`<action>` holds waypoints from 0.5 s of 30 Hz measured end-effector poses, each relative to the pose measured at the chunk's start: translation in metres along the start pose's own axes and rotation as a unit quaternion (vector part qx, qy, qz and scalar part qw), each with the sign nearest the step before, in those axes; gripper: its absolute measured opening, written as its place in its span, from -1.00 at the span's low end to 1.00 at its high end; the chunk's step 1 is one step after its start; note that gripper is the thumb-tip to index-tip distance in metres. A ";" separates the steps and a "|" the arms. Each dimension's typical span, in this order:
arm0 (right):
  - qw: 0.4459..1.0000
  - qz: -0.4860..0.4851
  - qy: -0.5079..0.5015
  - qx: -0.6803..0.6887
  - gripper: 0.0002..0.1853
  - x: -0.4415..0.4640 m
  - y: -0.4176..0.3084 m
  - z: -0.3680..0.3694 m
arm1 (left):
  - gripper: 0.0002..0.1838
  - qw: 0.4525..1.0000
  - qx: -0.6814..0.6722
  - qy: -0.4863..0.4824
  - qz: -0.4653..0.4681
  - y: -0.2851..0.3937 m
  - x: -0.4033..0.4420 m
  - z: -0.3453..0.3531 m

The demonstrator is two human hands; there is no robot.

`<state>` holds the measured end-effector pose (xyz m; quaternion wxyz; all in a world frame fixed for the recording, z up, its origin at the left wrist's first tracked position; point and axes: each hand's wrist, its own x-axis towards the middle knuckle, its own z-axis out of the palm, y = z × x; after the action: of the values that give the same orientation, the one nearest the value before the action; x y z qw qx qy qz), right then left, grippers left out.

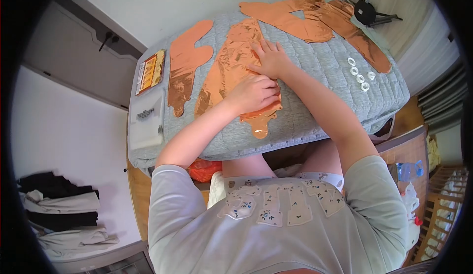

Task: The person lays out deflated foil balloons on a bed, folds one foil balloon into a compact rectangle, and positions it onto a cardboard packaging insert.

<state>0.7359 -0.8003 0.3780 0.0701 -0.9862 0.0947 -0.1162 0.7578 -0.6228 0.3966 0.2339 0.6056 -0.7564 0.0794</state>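
Note:
A flat, uninflated copper-coloured foil balloon (217, 84) lies creased on the grey quilted bed in front of me, its tail tab (259, 127) pointing towards me. My left hand (253, 95) is on its lower part, fingers curled and closed over the foil; the fingertips are partly hidden. Just beyond, my right hand (271, 61) rests flat on the same balloon with its fingers spread. Left of it lies another flat foil balloon (185, 57). Farther back are a foil balloon with a small triangular opening (286, 20) and a long one (362, 35), partly overlapping.
A printed packet (150, 73) and a clear plastic bag (148, 119) lie along the bed's left side. Several small white rings (357, 72) sit on the right. A black-legged stand (364, 13) is at the far right corner. The mattress edge (290, 146) is before my lap.

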 end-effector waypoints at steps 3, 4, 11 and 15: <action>1.000 -0.003 0.004 0.003 -0.04 -0.001 0.000 0.003 | -0.66 0.997 -0.045 -0.043 -0.041 0.021 0.000 -0.009; 1.000 -0.001 0.013 0.004 -0.05 0.001 0.000 0.003 | -0.61 0.991 -0.088 -0.076 -0.068 0.028 -0.001 -0.011; 1.000 -0.004 -0.026 0.005 0.00 0.003 0.002 0.002 | -0.59 0.958 -0.143 0.022 -0.247 0.061 -0.073 -0.069; 1.000 -0.006 0.014 0.008 -0.05 0.003 0.003 0.005 | -0.56 0.920 0.006 0.035 -0.390 0.061 -0.107 -0.069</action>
<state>0.7399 -0.8030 0.3732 0.0758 -0.9845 0.0884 -0.1308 0.7339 -0.4850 0.4188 0.2690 0.8511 -0.4509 0.0072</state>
